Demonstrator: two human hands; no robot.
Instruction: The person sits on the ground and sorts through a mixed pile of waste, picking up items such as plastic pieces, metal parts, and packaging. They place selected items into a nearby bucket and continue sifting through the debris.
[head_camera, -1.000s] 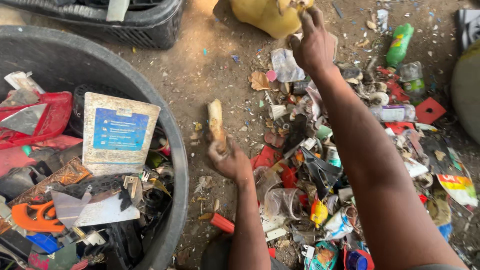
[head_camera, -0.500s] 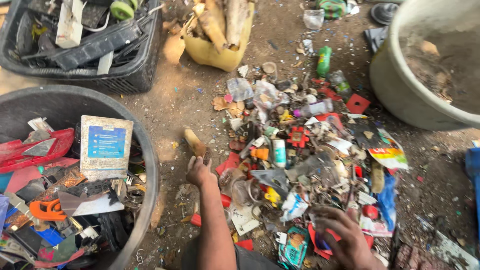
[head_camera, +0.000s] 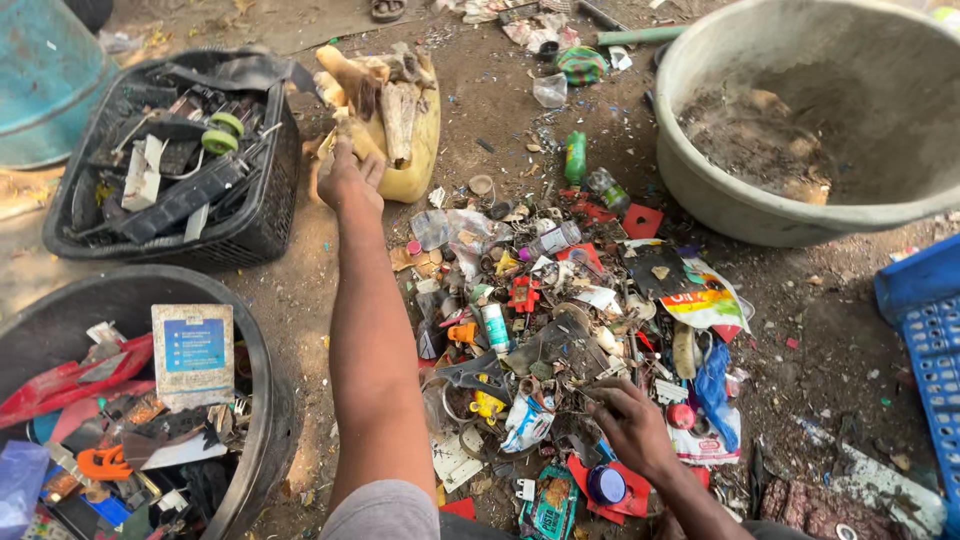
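My left hand reaches far forward to a cut-open yellow can filled with wood pieces. Its fingers are closed on a tan piece of wood at the can's left rim. My right hand rests low on a pile of mixed scrap made of plastic bits, wrappers and small bottles. The fingers are spread over the litter, beside a round blue lid, and hold nothing that I can see.
A black basket of dark plastic parts stands at the far left. A black tub of mixed scrap is near left. Far right are a large grey basin and a blue crate. A teal drum stands in the corner.
My left hand carried the tan wood piece forward from beside the black tub to the yellow can. My right hand came down from the far side onto the near part of the scrap pile.
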